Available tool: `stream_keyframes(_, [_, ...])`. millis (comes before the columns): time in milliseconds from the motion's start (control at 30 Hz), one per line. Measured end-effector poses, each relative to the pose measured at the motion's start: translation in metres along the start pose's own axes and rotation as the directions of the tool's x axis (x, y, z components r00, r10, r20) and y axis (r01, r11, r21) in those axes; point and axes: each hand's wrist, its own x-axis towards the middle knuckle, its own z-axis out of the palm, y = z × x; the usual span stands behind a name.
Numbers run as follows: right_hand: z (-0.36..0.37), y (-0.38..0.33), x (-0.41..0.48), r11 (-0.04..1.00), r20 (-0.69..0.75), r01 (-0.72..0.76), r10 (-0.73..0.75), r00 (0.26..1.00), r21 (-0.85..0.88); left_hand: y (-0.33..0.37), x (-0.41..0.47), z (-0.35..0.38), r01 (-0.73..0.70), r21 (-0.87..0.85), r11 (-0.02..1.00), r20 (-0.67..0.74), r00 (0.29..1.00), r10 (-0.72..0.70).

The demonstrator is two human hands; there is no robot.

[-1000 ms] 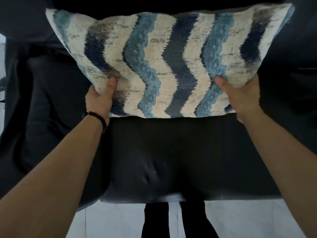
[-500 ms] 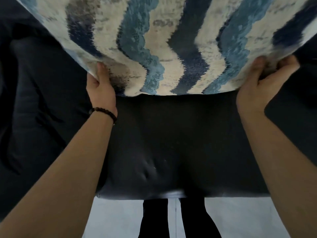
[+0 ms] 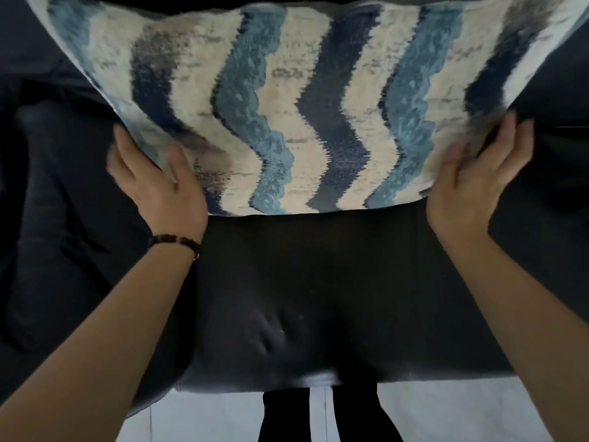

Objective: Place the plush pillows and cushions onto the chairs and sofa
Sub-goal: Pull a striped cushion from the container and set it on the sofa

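1. Head cam, looking down: pretty much the whole view is a dark sofa (image 3: 318,282), with a strip of pale tiled floor (image 3: 446,413) along the bottom edge and the person's dark-trousered legs (image 3: 325,416) standing right against the front of the seat.
2. The zigzag cushion (image 3: 296,100) (cream, light blue and navy wavy stripes) sits at the back of the seat, its lower edge on the seat and its top leaning toward the backrest.
3. Left hand (image 3: 159,183) is at the cushion's lower left corner. The thumb lies on the front face and the other fingers are spread along the side edge, loosely cupping it rather than squeezing.
4. Right hand (image 3: 471,183) is at the lower right corner, fingers apart and extended up along that edge, touching the fabric.
5. There's a dark beaded bracelet (image 3: 173,242) on the left wrist.
6. Some motion blur around both hands, so the exact fingertip contact is hard to make out.
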Motion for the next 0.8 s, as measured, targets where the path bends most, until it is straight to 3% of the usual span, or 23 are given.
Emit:
stream_keyframes(67, [0.006, -0.028, -0.002, 0.950, -0.103, 0.301, -0.309, 0.945, -0.085, 0.018, -0.010, -0.006, -0.400, 0.168, 0.901, -0.048, 0.909, 0.413])
stream_keyframes(133, [0.021, -0.062, 0.000, 0.842, -0.011, 0.506, -0.517, 0.856, -0.189, 0.027, -0.009, -0.003, -0.648, 0.352, 0.675, 0.115, 0.746, 0.656])
stream_keyframes(200, [0.040, -0.094, 0.000, 0.723, 0.146, 0.639, -0.625, 0.767, -0.264, 0.036, 0.006, 0.006, -0.724, 0.470, 0.505, 0.268, 0.662, 0.700])
stream_keyframes(233, [0.049, -0.108, 0.003, 0.656, 0.216, 0.703, -0.670, 0.710, -0.276, 0.045, 0.017, 0.010, -0.723, 0.511, 0.465, 0.318, 0.661, 0.680])
stream_keyframes(300, [0.063, -0.129, 0.014, 0.546, 0.334, 0.784, -0.710, 0.620, -0.296, 0.063, 0.046, 0.018, -0.687, 0.551, 0.473, 0.365, 0.709, 0.604])
stream_keyframes(433, [0.070, -0.131, 0.057, 0.488, 0.498, 0.820, -0.654, 0.570, -0.297, 0.080, 0.082, 0.027, -0.603, 0.567, 0.562, 0.356, 0.794, 0.493])
stream_keyframes(500, [0.053, -0.112, 0.077, 0.492, 0.528, 0.803, -0.607, 0.594, -0.337, 0.077, 0.079, 0.030, -0.614, 0.563, 0.552, 0.372, 0.786, 0.495])
stream_keyframes(533, [0.041, -0.097, 0.088, 0.523, 0.518, 0.765, -0.566, 0.642, -0.377, 0.075, 0.077, 0.031, -0.618, 0.560, 0.551, 0.380, 0.783, 0.493])
stream_keyframes(667, [-0.017, -0.008, 0.124, 0.697, 0.332, 0.414, -0.259, 0.907, -0.586, 0.071, 0.078, 0.037, -0.620, 0.535, 0.573, 0.376, 0.783, 0.496])
stream_keyframes(733, [-0.033, 0.025, 0.126, 0.756, 0.293, 0.258, -0.092, 0.952, -0.602, 0.072, 0.077, 0.041, -0.619, 0.522, 0.587, 0.372, 0.784, 0.497])
stream_keyframes(800, [-0.036, 0.038, 0.116, 0.794, 0.241, 0.158, -0.015, 0.970, -0.586, 0.073, 0.074, 0.041, -0.623, 0.532, 0.574, 0.386, 0.781, 0.491])
